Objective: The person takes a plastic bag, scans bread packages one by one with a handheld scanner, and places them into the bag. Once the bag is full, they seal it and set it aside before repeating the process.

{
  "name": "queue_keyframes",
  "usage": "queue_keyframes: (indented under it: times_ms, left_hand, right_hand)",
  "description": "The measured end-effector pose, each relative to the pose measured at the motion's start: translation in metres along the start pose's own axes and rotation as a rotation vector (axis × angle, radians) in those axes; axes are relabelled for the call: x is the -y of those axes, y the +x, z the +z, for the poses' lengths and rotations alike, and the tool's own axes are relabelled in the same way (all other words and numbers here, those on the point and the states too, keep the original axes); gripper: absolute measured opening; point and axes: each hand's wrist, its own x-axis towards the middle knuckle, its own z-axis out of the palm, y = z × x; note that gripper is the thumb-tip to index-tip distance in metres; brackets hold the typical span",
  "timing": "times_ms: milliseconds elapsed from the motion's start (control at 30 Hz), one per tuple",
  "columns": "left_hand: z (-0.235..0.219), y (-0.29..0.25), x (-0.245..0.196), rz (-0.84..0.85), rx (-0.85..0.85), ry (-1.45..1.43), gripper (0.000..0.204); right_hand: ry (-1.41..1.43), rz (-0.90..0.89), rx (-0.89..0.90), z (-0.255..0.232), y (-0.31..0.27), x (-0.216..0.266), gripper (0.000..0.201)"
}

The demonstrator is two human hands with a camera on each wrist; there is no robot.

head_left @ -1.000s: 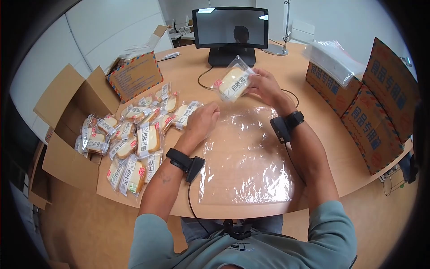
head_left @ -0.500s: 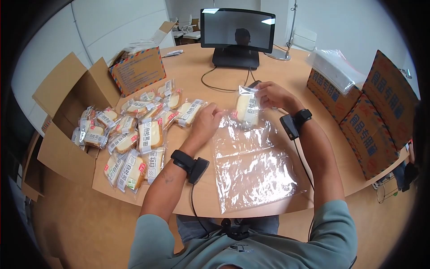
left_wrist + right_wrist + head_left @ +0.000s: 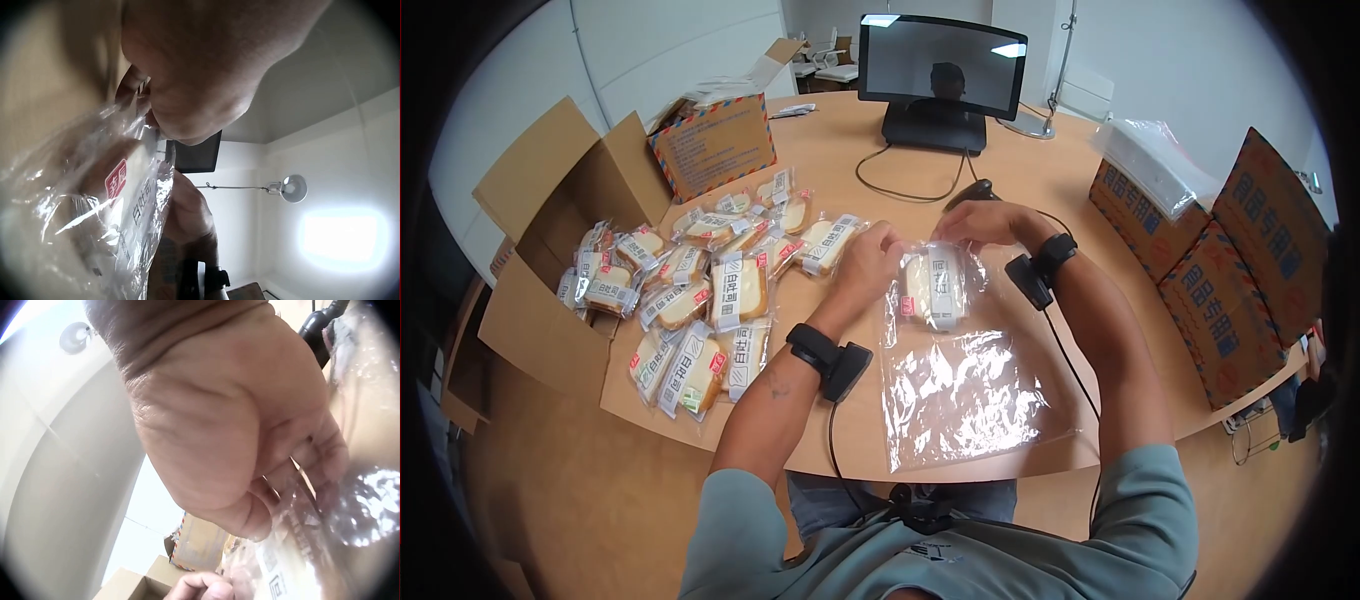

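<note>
A large clear plastic bag [image 3: 970, 400] lies flat before the person. The left hand [image 3: 868, 268] pinches its upper left edge; in the left wrist view that hand [image 3: 212, 69] has its fingertips at the crinkled film. At the bag's upper end is a wrapped bread packet [image 3: 935, 290], red mark toward the person. Clear film covers the packet [image 3: 134, 187] in the left wrist view. The right hand [image 3: 988, 224] holds the packet's far end; in the right wrist view, the thumb and fingers of this hand [image 3: 231, 419] bend toward the wrapper, with the fingertips partly hidden.
Several bread packets [image 3: 740, 290] are heaped on the left, some inside an open carton [image 3: 540, 310]. Behind stands another box [image 3: 715, 150]. A monitor [image 3: 943, 65] and cables are at the back. Printed cartons [image 3: 1220, 320] on the right bear a stack of clear bags [image 3: 1155, 165].
The right hand has brought the bread packet down toward the person, from above the table to the bag's upper end. The left hand has stayed at the bag's upper left edge.
</note>
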Motion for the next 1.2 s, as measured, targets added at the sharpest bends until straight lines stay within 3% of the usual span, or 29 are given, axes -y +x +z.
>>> queue_keyframes:
  times_ms: [167,333,533,667,733,967,1100,1133,1200]
  left_hand:
    - [0.002,0.002,0.007,0.001,-0.027,0.020,0.017]
    - [0.004,0.004,0.008,-0.007,-0.017,0.023,0.017]
    - [0.004,0.008,0.019,0.033,-0.026,0.049,0.017]
    - [0.002,0.008,0.021,0.013,-0.035,0.053,0.017]
    - [0.003,0.010,0.022,0.024,-0.034,0.043,0.017]
    - [0.009,0.019,0.023,0.011,-0.035,0.145,0.015]
    - [0.007,0.022,0.025,-0.039,0.004,0.204,0.017]
    - [0.006,0.021,0.028,-0.040,0.005,0.210,0.017]
    - [0.002,0.019,0.033,0.150,-0.067,0.244,0.018]
  right_hand:
    - [-0.282,-0.007,0.092,0.000,0.008,-0.003,0.029]
    - [-0.073,-0.122,0.141,0.014,0.021,-0.003,0.024]
    - [0.152,-0.022,0.288,0.025,0.023,0.006,0.030]
    - [0.316,-0.015,0.154,0.017,0.007,0.019,0.044]
    - [0.258,0.112,0.146,0.016,0.002,0.025,0.055]
    - [0.170,-0.034,0.334,0.026,0.014,0.017,0.043]
    - [0.161,-0.082,0.314,0.026,0.016,0.012,0.042]
    - [0.126,-0.085,0.235,0.026,0.015,0.012,0.040]
    - [0.095,-0.096,0.155,0.024,0.013,0.011,0.037]
